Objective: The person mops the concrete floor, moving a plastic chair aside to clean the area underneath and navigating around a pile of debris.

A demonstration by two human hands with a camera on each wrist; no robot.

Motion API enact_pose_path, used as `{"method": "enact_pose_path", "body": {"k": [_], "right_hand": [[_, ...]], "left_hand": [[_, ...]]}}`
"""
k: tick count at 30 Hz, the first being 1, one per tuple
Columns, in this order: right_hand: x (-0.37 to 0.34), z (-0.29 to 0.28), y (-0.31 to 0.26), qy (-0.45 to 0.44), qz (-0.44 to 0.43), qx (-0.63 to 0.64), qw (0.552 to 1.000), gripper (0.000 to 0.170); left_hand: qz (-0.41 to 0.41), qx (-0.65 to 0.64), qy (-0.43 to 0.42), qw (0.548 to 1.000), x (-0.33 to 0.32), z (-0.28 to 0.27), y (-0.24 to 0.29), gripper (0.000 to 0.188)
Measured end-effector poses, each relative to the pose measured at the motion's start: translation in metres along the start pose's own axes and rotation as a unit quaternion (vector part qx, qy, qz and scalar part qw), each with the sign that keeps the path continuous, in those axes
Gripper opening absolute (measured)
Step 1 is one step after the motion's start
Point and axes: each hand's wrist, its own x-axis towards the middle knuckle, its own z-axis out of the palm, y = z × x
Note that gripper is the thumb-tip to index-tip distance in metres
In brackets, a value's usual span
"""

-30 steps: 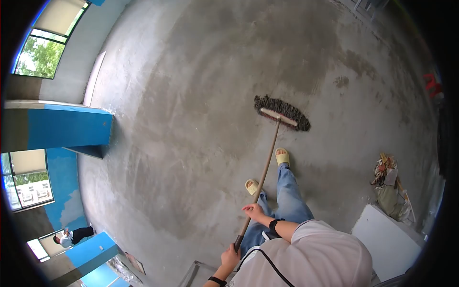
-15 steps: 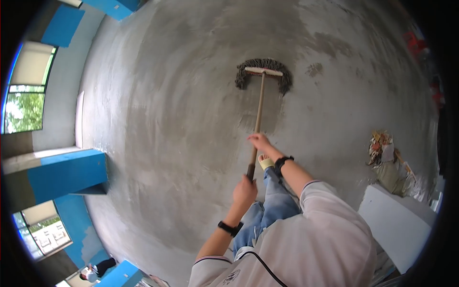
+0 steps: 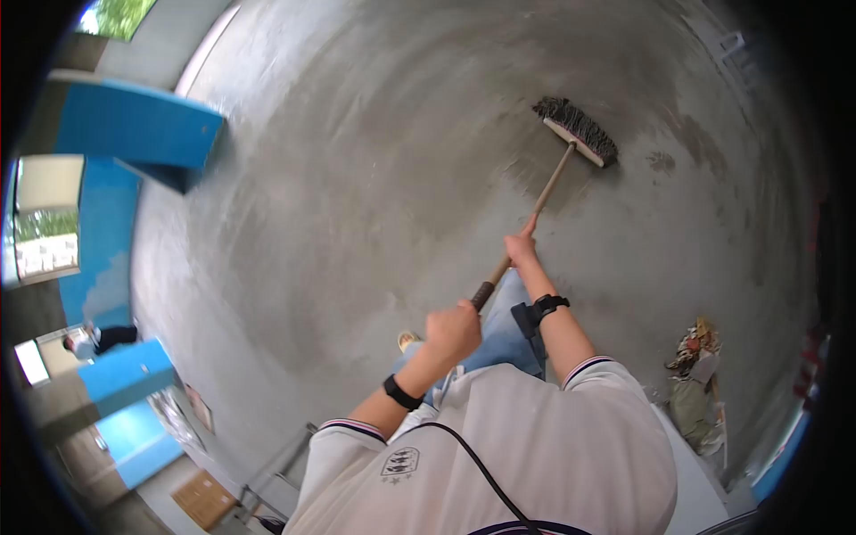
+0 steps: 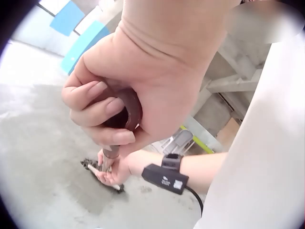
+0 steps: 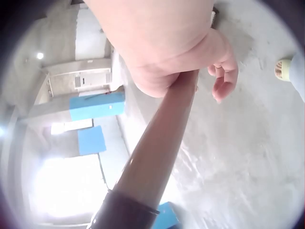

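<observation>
A wide mop (image 3: 584,135) with dark grey strands and a pale head bar lies against the concrete floor ahead of me in the head view. My left hand (image 3: 453,330) grips the dark sleeve at the top end of its handle. In the left wrist view, the fingers (image 4: 102,107) curl round that dark end. Lower down, my right hand (image 3: 522,245) holds the wooden shaft (image 5: 162,133). The right wrist view has the shaft passing under the palm, its fingers (image 5: 225,78) loosely curled beyond it.
Rubbish and a greenish sack (image 3: 694,406) lie on the floor at right, by a white panel (image 3: 691,481). Blue pillars (image 3: 143,125) jut out at left. Another person (image 3: 94,341) is at the far left. A metal frame (image 3: 276,481) stands near my left side.
The mop first went forward, away from my feet, then over to the right in the head view. Both hands went forward with the handle and kept their hold. The head view has turned too.
</observation>
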Motion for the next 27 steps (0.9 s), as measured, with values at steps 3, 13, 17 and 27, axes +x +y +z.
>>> {"method": "enact_pose_path", "body": {"k": [3,13,17,27], "right_hand": [[-0.102,0.045,0.017,-0.148,0.048,0.057,0.986,0.087],[-0.441,0.256,0.108,-0.42,0.057,-0.137,0.895,0.042],[-0.518,0.294,0.145,-0.504,0.086,-0.174,0.842,0.04],[-0.537,0.331,0.251,-0.523,0.082,-0.272,0.803,0.021]], "left_hand": [[0.017,0.005,-0.015,1.0,-0.074,0.003,-0.088,0.027],[-0.129,0.025,-0.021,0.991,-0.4,-0.002,-0.348,0.023],[-0.188,-0.006,0.029,0.982,-0.491,0.034,-0.392,0.022],[-0.195,-0.217,0.084,0.953,-0.546,0.173,-0.456,0.027]]}}
